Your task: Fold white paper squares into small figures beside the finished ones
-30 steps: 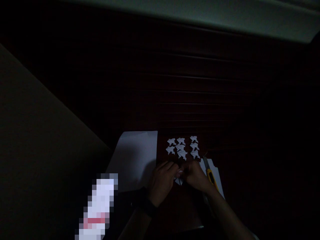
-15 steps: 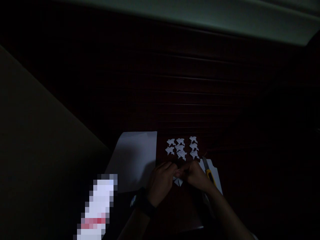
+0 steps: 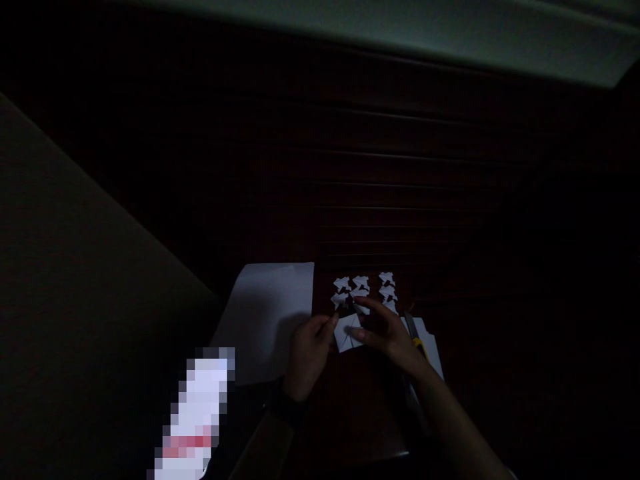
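A small square of folded white paper (image 3: 343, 341) with crease lines lies between my hands. My left hand (image 3: 310, 345), with a dark watch (image 3: 287, 403) on its wrist, pinches the paper's left corner between thumb and fingers. My right hand (image 3: 393, 340) has its thumb and index finger spread apart, the thumb over the paper's right side. Beyond the hands stand several small folded paper figures, such as one at the upper left (image 3: 342, 284) and one at the upper right (image 3: 386, 278). My right fingers hide part of the nearer figures.
A large white sheet (image 3: 270, 293) lies on the left of the dark table (image 3: 360, 413). To the right, a yellow and black utility knife (image 3: 419, 344) rests on white paper (image 3: 434, 357). A pixelated bright object (image 3: 195, 413) is at the lower left. The light is dim.
My hands have moved apart from being pressed together over the paper. The paper now shows more of its surface and sits slightly farther forward; my right fingers have spread.
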`<state>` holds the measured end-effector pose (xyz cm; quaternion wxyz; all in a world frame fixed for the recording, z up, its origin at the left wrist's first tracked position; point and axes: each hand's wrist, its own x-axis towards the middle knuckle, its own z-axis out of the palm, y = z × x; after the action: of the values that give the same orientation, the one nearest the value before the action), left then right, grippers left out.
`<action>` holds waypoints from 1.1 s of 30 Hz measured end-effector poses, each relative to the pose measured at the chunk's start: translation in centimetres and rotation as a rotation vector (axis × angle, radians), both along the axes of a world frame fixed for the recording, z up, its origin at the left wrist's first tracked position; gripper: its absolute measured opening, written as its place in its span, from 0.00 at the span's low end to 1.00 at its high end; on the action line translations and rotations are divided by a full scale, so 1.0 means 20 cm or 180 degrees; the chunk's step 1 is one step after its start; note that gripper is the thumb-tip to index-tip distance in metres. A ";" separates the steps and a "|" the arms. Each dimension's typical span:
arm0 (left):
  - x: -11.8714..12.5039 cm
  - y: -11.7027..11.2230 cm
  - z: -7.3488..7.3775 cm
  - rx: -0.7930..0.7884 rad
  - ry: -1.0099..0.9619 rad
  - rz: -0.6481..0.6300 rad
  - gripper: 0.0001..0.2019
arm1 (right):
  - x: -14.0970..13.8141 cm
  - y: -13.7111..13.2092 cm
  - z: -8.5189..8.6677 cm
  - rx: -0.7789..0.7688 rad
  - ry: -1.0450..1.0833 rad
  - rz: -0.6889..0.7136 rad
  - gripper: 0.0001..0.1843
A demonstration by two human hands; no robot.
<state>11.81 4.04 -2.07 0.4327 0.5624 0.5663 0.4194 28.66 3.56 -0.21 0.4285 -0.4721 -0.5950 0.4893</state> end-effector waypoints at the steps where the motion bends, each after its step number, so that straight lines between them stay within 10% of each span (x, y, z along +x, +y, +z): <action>1: 0.00 0.00 0.00 -0.0227 -0.0366 0.0080 0.15 | 0.00 0.00 0.00 0.0032 0.0070 0.0042 0.31; 10: 0.00 -0.02 0.02 -0.1108 -0.1771 0.0202 0.18 | -0.02 -0.02 0.00 0.0321 -0.0535 0.0301 0.24; 33: 0.01 -0.02 0.04 -0.1045 -0.1385 0.0100 0.16 | -0.02 0.00 -0.06 0.0204 -0.0376 0.0204 0.13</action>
<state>11.91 3.57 -1.31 0.6230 0.3725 0.5290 0.4396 28.28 3.47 -1.34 0.3917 -0.4668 -0.6495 0.4547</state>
